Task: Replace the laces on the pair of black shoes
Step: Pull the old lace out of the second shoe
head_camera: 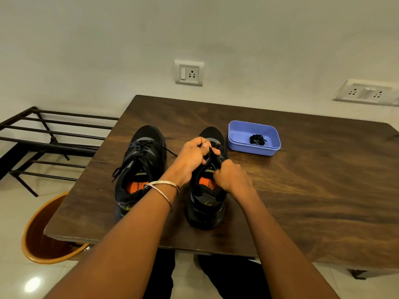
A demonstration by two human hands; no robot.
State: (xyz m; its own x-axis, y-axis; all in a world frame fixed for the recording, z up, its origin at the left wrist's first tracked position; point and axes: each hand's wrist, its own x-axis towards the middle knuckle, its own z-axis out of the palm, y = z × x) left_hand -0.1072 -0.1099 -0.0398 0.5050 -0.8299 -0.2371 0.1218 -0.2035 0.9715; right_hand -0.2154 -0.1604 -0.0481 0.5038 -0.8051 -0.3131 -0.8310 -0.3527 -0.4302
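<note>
Both the left hand (192, 155) and right hand (230, 175) pinch the black lace (208, 157) over the right shoe (207, 203).

Bare forearms, no sleeves; two thin silver bangles (164, 186) on left wrist; dark trousers (233, 279).

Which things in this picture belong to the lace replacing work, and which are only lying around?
Belong to the job:
- left black shoe, still laced
- right black shoe, its lace held by the left hand and right hand
- coiled black lace in the blue plastic tray

Just lying about:
- orange bin
- black metal rack
- wall sockets
</note>
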